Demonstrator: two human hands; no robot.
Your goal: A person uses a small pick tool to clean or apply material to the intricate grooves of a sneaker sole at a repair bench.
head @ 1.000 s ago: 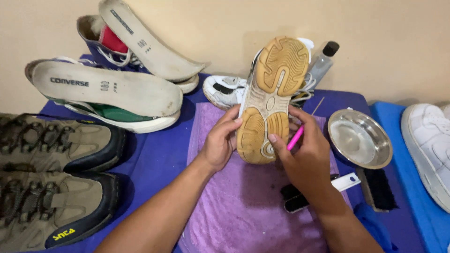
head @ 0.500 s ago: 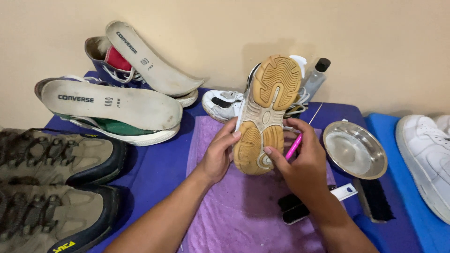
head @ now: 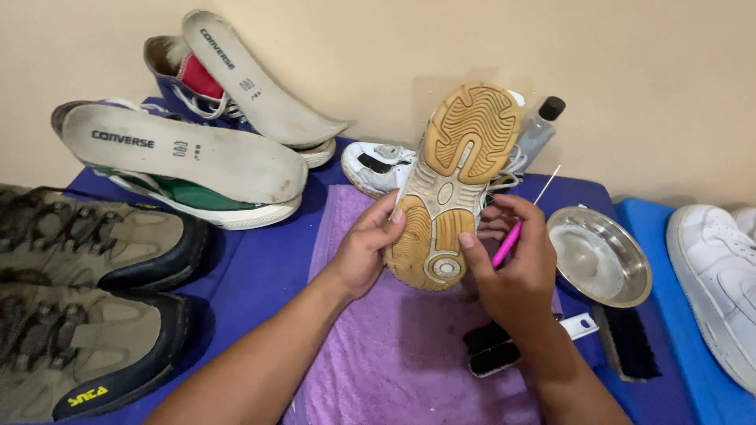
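A blue-covered work surface (head: 260, 267) set against a plain beige wall carries a spread of footwear, with a purple towel (head: 394, 354) laid flat at its centre under the person's forearms. Two olive hiking shoes with black rubber rands (head: 87, 315) sit side by side at the left edge, and behind them a green canvas sneaker (head: 197, 197) and a navy one (head: 169, 67) each bear a pale, loose insole (head: 181, 149) lying across the top. A white sneaker (head: 713, 275) rests on a lighter blue mat at the far right. Held upright above the towel, sole toward the camera and toe up, is a white sports shoe with a worn tan gum sole (head: 449, 189); its mate (head: 378, 167) lies just behind on the blue cover. The left hand (head: 362, 252) is closed on the shoe's left edge, thumb pressed to the sole. The right hand (head: 516, 267) grips the right edge near the heel, thumb on the sole, while its fingers also pinch a thin pink-handled pick (head: 508, 240) whose metal tip points up and right. A round steel dish (head: 598, 256) sits just right of that hand, a black-bristled brush (head: 630, 342) below it, a second dark brush (head: 492, 350) beside the wrist, and a clear black-capped bottle (head: 539, 130) stands by the wall.
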